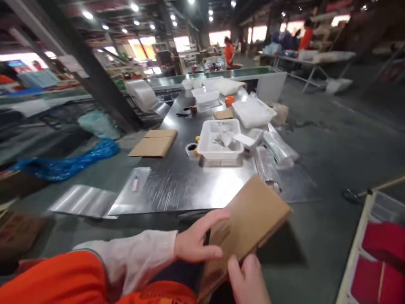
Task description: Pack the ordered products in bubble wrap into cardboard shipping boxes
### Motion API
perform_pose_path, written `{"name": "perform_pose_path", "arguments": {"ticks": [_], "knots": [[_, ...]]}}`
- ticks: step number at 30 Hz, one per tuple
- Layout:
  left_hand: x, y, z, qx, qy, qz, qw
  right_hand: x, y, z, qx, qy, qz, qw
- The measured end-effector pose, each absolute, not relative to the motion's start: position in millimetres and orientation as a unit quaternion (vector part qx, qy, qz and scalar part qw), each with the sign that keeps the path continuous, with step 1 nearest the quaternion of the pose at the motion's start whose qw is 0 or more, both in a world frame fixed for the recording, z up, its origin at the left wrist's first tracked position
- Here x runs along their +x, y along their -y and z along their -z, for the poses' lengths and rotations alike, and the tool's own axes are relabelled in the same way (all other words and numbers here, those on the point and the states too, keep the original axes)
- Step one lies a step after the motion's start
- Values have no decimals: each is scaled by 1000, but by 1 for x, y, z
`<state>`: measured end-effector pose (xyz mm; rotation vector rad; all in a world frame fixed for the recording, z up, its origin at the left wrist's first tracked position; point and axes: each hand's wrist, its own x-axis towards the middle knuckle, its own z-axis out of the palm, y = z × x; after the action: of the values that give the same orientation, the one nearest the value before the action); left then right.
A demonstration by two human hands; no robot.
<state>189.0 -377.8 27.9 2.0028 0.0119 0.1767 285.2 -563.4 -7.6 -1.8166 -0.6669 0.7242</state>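
Note:
A flat folded brown cardboard box (253, 213) is held at a slant in front of me, beyond the table's near edge. My right hand (248, 276) grips its lower right edge, the thumb lying along the border. On the other side, my left hand (198, 240) touches the left part of the cardboard with its thumb and fingers stretched apart. The lower end of the cardboard is partly hidden by my right hand and the frame's bottom. On the metal table (177, 181), a white plastic basket (220, 156) contains small items and clear plastic.
Another folded cardboard piece (153, 143) lies on the table's left edge. Tape rolls (191, 150) stand beside the basket. Clear plastic packs (280, 145) cover the right side. Red items (384, 242) fill a crate at right. A dark pillar (91, 67) rises at left.

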Motion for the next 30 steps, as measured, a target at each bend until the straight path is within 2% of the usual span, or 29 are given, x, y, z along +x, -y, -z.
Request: {"name": "perform_pose_path", "arguments": {"ticks": [3,5,7,10,13,14,16,19,21,24,28,30], "knots": [[222,315,-41,773,-180,-176,582,308,457,-43,-673,347,-461,462],[238,273,-34,711,-242,-183,634,305,396,-45,-647,332,-547,414],[243,235,-22,638,-286,-164,696,301,354,-25,-644,310,-559,421],[232,189,-13,565,-328,-143,743,308,323,13,-665,291,-486,486],[213,158,-20,614,-347,-109,701,323,312,19,-726,370,-266,514],[209,151,-25,661,-353,-87,657,325,311,11,-732,439,-180,489],[207,141,-38,782,-351,-51,512,319,310,-14,-695,616,-70,364],[215,128,-59,927,-286,-40,238,286,312,-55,-586,800,-94,87],[225,120,-68,970,-204,-47,125,256,315,-74,-586,803,-106,-33],[235,109,-72,989,-99,-44,104,223,317,-85,-644,750,-109,-105],[232,108,-58,985,-39,-21,169,225,307,-83,-637,733,-188,-149],[227,113,-47,975,-29,-14,219,236,299,-80,-685,688,-194,-139]]}}
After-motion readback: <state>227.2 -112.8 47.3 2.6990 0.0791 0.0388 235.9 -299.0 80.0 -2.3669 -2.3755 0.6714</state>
